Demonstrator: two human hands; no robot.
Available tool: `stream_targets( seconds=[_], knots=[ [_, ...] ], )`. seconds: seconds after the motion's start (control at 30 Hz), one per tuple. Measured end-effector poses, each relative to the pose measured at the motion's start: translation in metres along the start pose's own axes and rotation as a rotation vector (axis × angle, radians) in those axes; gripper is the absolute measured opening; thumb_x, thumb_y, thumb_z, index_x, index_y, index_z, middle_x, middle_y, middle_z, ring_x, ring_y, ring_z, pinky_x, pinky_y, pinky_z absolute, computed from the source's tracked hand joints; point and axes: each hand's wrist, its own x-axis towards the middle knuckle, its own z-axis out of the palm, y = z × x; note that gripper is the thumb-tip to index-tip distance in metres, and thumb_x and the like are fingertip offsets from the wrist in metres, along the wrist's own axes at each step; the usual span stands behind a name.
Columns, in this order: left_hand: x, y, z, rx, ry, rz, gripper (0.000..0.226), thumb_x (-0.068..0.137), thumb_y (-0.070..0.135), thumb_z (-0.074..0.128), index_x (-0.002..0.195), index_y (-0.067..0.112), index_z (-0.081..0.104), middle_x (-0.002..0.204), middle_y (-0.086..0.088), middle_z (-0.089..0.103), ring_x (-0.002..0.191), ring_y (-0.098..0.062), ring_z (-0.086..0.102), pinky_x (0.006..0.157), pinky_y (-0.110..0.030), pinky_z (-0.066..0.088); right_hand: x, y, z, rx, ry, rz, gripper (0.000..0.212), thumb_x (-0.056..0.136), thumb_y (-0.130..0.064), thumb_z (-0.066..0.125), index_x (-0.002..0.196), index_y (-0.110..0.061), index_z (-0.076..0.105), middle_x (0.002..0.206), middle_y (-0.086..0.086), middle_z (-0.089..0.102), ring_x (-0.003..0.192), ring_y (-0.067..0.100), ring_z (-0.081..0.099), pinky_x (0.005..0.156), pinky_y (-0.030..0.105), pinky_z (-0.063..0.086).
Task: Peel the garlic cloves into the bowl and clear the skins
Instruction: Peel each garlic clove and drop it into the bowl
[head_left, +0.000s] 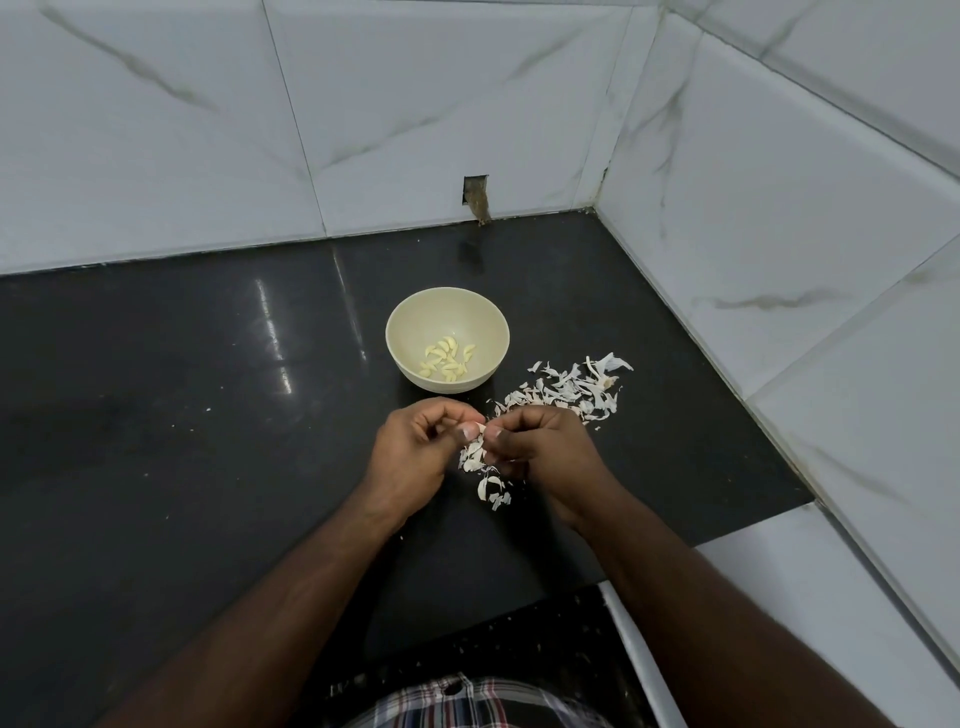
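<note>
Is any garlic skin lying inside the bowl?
No, the cream bowl holds only peeled cloves; the skins lie on the black counter.

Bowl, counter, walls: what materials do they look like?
Bowl: matte cream, likely plastic or melamine; no sharp glints, so ceramic is less likely. Counter: polished black stone, probably granite; it mirrors light streaks. Walls: glossy marble-look tiles with grey veins and visible joints, likely ceramic.

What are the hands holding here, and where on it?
A small garlic clove, pinched between the fingertips of the left hand and right hand; the exact spot cannot be told.
</note>
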Motion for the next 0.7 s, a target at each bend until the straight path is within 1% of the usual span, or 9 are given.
stream_targets(
  seconds=[0.07,0.13,0.23,0.3,0.37,0.43,0.53,0.6,0.7],
  knots=[
    [0.001,-0.002,0.0,0.062,0.018,-0.022,0.015,0.09,0.008,0.072,0.082,0.021,0.075,0.077,-0.011,0.071,0.068,-0.011,0.062,0.065,-0.024,0.05,0.001,0.001,0.001,-0.097,0.06,-0.064,0.019,0.086,-0.002,0.072,0.069,-0.013,0.073,0.064,0.008,0.067,0.064,0.019,0.06,0.063,0.034,0.047],
    [0.002,-0.003,0.002,0.087,0.037,-0.069,0.012,0.09,0.012,0.072,0.081,0.02,0.075,0.075,-0.014,0.07,0.065,-0.014,0.061,0.064,-0.028,0.051,0.002,0.004,0.001,-0.296,0.137,-0.19,0.02,0.083,-0.008,0.076,0.069,-0.022,0.074,0.064,-0.001,0.069,0.06,0.012,0.061,0.064,0.034,0.051],
    [0.003,-0.001,0.005,-0.006,0.043,-0.134,0.013,0.09,0.011,0.07,0.079,0.016,0.076,0.078,-0.02,0.07,0.066,-0.02,0.061,0.067,-0.036,0.053,0.004,0.008,0.003,-0.525,0.234,-0.363,0.02,0.082,-0.013,0.079,0.072,-0.029,0.073,0.068,-0.015,0.068,0.067,0.002,0.062,0.068,0.027,0.053],
    [0.004,0.001,0.005,-0.052,0.043,-0.165,0.014,0.091,0.01,0.069,0.08,0.015,0.076,0.081,-0.023,0.07,0.067,-0.018,0.06,0.067,-0.033,0.052,0.003,0.01,0.004,-0.621,0.276,-0.479,0.011,0.082,-0.013,0.078,0.078,-0.023,0.076,0.073,-0.014,0.066,0.071,0.003,0.062,0.069,0.025,0.051],
    [0.005,0.002,0.005,-0.078,0.044,-0.185,0.014,0.092,0.012,0.068,0.081,0.014,0.077,0.083,-0.023,0.07,0.067,-0.014,0.061,0.065,-0.028,0.052,0.003,0.011,0.005,-0.67,0.286,-0.537,0.007,0.082,-0.013,0.077,0.083,-0.02,0.077,0.075,-0.012,0.067,0.072,0.005,0.062,0.069,0.026,0.05],
    [0.005,0.0,0.004,-0.076,0.052,-0.178,0.013,0.091,0.012,0.069,0.081,0.014,0.076,0.08,-0.021,0.071,0.067,-0.013,0.062,0.066,-0.031,0.053,0.004,0.011,0.004,-0.589,0.252,-0.457,0.008,0.082,-0.014,0.077,0.081,-0.022,0.078,0.074,-0.009,0.069,0.071,0.007,0.064,0.069,0.029,0.053],
    [0.007,-0.003,-0.002,0.033,0.028,-0.083,0.014,0.09,0.01,0.071,0.081,0.019,0.075,0.079,-0.012,0.072,0.07,-0.013,0.063,0.072,-0.031,0.052,0.006,0.004,0.003,-0.223,0.118,-0.147,0.013,0.083,-0.008,0.073,0.072,-0.015,0.076,0.067,0.006,0.069,0.062,0.02,0.061,0.061,0.037,0.048],
    [0.008,-0.004,-0.004,0.104,-0.004,0.015,0.019,0.089,0.008,0.071,0.081,0.025,0.074,0.079,-0.001,0.071,0.074,-0.01,0.062,0.075,-0.029,0.051,0.004,-0.005,0.003,-0.035,0.039,0.032,0.014,0.085,0.001,0.067,0.074,-0.007,0.072,0.068,0.012,0.066,0.06,0.021,0.059,0.056,0.031,0.044],
    [0.008,-0.006,-0.005,0.155,-0.013,0.093,0.015,0.086,0.019,0.068,0.082,0.032,0.072,0.079,0.012,0.069,0.076,-0.006,0.062,0.076,-0.03,0.051,0.002,-0.011,0.002,0.044,-0.021,0.154,0.011,0.087,0.002,0.063,0.081,-0.004,0.069,0.071,0.01,0.068,0.059,0.017,0.062,0.055,0.025,0.043]
  ],
)
